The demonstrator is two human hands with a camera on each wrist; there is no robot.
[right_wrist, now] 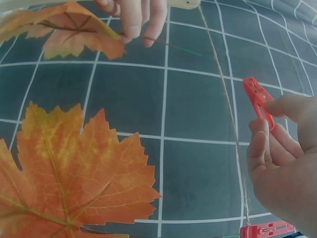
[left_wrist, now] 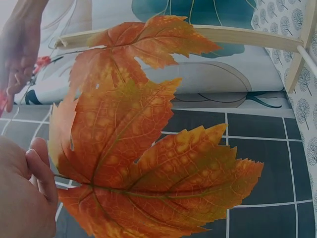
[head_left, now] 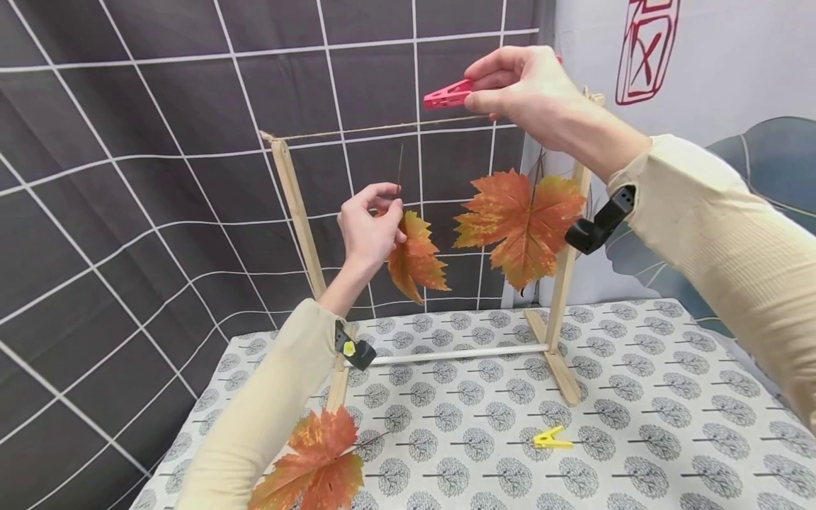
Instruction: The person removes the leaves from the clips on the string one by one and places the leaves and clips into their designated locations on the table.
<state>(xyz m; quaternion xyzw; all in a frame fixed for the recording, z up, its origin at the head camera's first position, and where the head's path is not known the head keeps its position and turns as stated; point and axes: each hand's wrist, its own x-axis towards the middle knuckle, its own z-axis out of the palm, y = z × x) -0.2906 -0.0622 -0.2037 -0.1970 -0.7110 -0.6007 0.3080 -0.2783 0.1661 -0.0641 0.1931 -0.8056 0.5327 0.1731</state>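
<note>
Head view: left hand is pinching a leaf by its stem, below the string; right hand is closely gripping a red peg above. Ideally, stem should be touching string before peg is biting.

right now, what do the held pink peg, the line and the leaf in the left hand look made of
The pink peg in the right hand looks like smooth moulded plastic: even colour, cut-out slots. The line looks like rough twine: tan, with frayed fibres. The leaf in the left hand is probably matte printed fabric: mottled colour, crisp veins; thin plastic is possible.
</note>
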